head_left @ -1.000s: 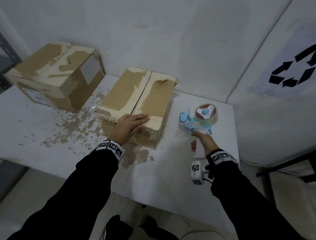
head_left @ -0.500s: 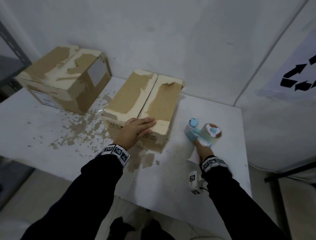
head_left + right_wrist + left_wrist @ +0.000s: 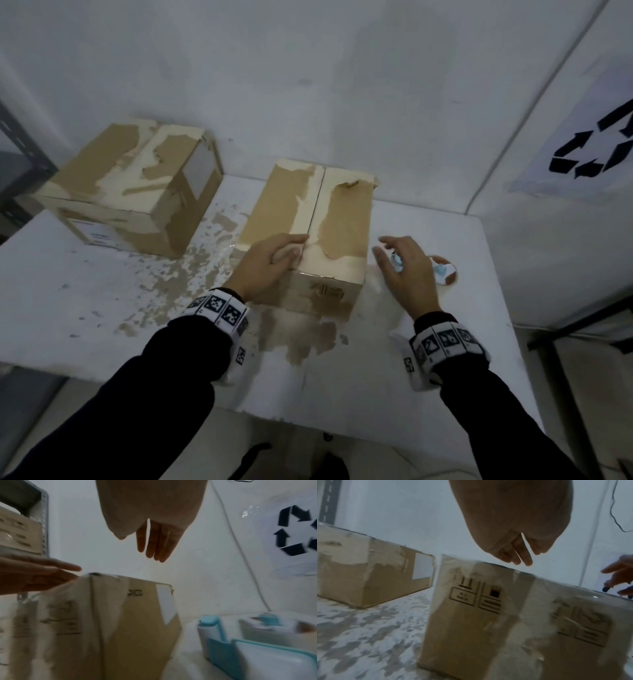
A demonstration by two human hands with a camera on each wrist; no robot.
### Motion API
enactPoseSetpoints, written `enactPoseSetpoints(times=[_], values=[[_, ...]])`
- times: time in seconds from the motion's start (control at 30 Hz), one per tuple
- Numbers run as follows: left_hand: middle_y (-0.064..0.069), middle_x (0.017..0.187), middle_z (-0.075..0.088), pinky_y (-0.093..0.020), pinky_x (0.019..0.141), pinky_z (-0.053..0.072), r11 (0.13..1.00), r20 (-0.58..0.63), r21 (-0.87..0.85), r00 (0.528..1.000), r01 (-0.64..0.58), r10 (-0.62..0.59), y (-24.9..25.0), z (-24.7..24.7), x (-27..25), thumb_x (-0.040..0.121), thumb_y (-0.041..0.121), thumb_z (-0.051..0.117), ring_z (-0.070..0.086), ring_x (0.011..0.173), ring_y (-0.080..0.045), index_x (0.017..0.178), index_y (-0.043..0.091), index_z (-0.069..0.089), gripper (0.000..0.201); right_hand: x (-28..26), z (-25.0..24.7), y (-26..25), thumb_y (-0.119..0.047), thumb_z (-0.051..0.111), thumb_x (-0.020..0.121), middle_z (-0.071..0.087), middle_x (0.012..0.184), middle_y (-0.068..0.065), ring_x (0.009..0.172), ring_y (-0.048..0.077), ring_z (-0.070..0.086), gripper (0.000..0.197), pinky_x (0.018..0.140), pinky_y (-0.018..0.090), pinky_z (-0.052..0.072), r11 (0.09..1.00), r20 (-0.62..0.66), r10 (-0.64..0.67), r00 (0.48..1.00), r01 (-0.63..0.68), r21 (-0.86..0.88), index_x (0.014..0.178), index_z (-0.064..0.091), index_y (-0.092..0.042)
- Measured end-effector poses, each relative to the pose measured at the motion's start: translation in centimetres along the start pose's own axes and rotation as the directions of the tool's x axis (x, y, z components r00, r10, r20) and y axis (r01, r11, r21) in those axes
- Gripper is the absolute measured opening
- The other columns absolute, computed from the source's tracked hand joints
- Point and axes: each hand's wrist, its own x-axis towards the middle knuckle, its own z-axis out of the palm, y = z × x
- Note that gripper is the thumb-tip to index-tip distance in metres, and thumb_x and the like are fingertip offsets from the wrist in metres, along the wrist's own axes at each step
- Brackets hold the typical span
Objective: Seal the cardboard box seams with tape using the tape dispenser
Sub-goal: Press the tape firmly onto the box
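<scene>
The white table (image 3: 85,301) bears two cardboard boxes (image 3: 308,219) (image 3: 133,192) and a tape dispenser (image 3: 442,270).

Tape dispenser (image 3: 442,270) right of box (image 3: 308,240).

Tan cardboard box (image 3: 305,219), pale-blue-and-white tape dispenser (image 3: 240,646)

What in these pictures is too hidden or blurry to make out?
- Tape dispenser: in the head view, the right hand covers most of it.
- Printed labels on the near box: blurred in both wrist views, unreadable.
- Far box: its back and left sides face away in every view.
- Left hand: fingertips curl onto the box top, hiding what is beneath.
</scene>
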Motion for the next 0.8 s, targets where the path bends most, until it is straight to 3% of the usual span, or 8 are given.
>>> enactPoseSetpoints(times=[0.1, 0.17, 0.27, 0.33, 0.43, 0.53, 0.63, 0.8], values=[[0.004, 0.121, 0.055, -0.008, 0.090, 0.038, 0.997, -0.092, 0.077, 0.996, 0.007, 0.000, -2.3, -3.3, 0.4, 0.096, 0.021, 0.049, 0.050, 0.111, -0.006, 0.121, 0.016, 0.060, 0.028, -0.4, 3.7, -2.5, -0.048, 0.032, 0.097, 0.052, 0.141, 0.007, 0.135, 0.023, 0.042, 0.056, 0.110, 0.036, 0.030, 0.988, 0.283, -0.112, 0.953, 0.137, -0.070, 0.135, 0.054, -0.012], [0.001, 0.134, 0.046, -0.016, 0.097, 0.033, 0.986, -0.020, 0.161, 0.999, 0.049, -0.046, -4.5, -4.8, 0.8, 0.097, 0.024, 0.045, 0.042, 0.119, -0.005, 0.128, 0.015, 0.055, 0.033, -1.3, 6.2, -2.7, -0.046, 0.019, 0.102, 0.056, 0.138, 0.005, 0.131, 0.027, 0.048, 0.058, 0.110, 0.039, 0.028, 0.949, 0.301, -0.185, 0.936, 0.249, -0.191, 0.132, 0.057, -0.014], [0.006, 0.150, 0.024, -0.020, 0.106, 0.024, 0.982, 0.170, 0.129, 0.973, 0.137, -0.158, -6.7, -5.5, 0.7, 0.100, 0.032, 0.034, 0.024, 0.129, 0.002, 0.140, 0.021, 0.039, 0.042, -1.8, 7.7, -1.8, -0.036, 0.017, 0.106, 0.067, 0.124, 0.007, 0.113, 0.031, 0.063, 0.058, 0.103, 0.038, 0.031, 0.887, 0.162, -0.297, 0.941, 0.335, -0.317, 0.120, 0.067, -0.010], [0.009, 0.152, 0.019, -0.022, 0.110, 0.019, 0.987, 0.187, 0.083, 0.970, 0.140, -0.154, -7.3, -5.3, 0.6, 0.101, 0.033, 0.029, 0.019, 0.130, 0.003, 0.142, 0.022, 0.035, 0.043, -1.9, 7.7, -1.4, -0.034, 0.021, 0.106, 0.067, 0.122, 0.011, 0.110, 0.032, 0.065, 0.055, 0.100, 0.039, 0.034, 0.813, 0.134, -0.398, 0.907, 0.417, -0.407, 0.118, 0.067, -0.007], [0.009, 0.151, 0.019, -0.021, 0.110, 0.018, 0.989, 0.145, -0.005, 0.979, 0.146, -0.144, -7.5, -4.9, 0.5, 0.101, 0.030, 0.028, 0.018, 0.131, 0.003, 0.142, 0.020, 0.035, 0.043, -1.6, 7.5, -0.6, -0.033, 0.023, 0.105, 0.064, 0.127, 0.012, 0.114, 0.033, 0.063, 0.046, 0.100, 0.039, 0.035, 0.726, 0.209, -0.469, 0.858, 0.510, -0.461, 0.128, 0.054, -0.009], [0.011, 0.151, 0.018, -0.022, 0.111, 0.017, 0.988, 0.171, -0.040, 0.976, 0.146, -0.137, -7.8, -4.9, 0.4, 0.101, 0.031, 0.027, 0.017, 0.133, 0.003, 0.142, 0.020, 0.035, 0.043, -1.6, 7.5, -0.3, -0.039, 0.026, 0.104, 0.062, 0.130, 0.013, 0.117, 0.033, 0.060, 0.044, 0.100, 0.040, 0.037, 0.702, 0.262, -0.471, 0.842, 0.538, -0.467, 0.129, 0.047, -0.010], [0.010, 0.151, 0.017, -0.019, 0.110, 0.015, 0.989, 0.188, -0.057, 0.974, 0.138, -0.125, -7.9, -5.1, 0.6, 0.101, 0.029, 0.028, 0.016, 0.132, 0.004, 0.142, 0.020, 0.035, 0.042, -1.4, 7.2, -0.6, -0.049, 0.031, 0.100, 0.063, 0.129, 0.012, 0.117, 0.031, 0.061, 0.054, 0.097, 0.041, 0.045, 0.707, 0.304, -0.432, 0.849, 0.528, -0.471, 0.124, 0.058, -0.009], [0.010, 0.151, 0.016, -0.026, 0.116, 0.014, 0.984, 0.200, -0.094, 0.971, 0.152, -0.131, -8.1, -5.1, 0.8, 0.101, 0.029, 0.028, 0.015, 0.133, 0.003, 0.141, 0.020, 0.035, 0.042, -1.3, 7.0, -4.2, -0.055, 0.034, 0.097, 0.071, 0.114, 0.010, 0.106, 0.029, 0.067, 0.061, 0.089, 0.041, 0.051, 0.857, 0.228, -0.237, 0.944, 0.314, -0.409, 0.100, 0.074, -0.009]])
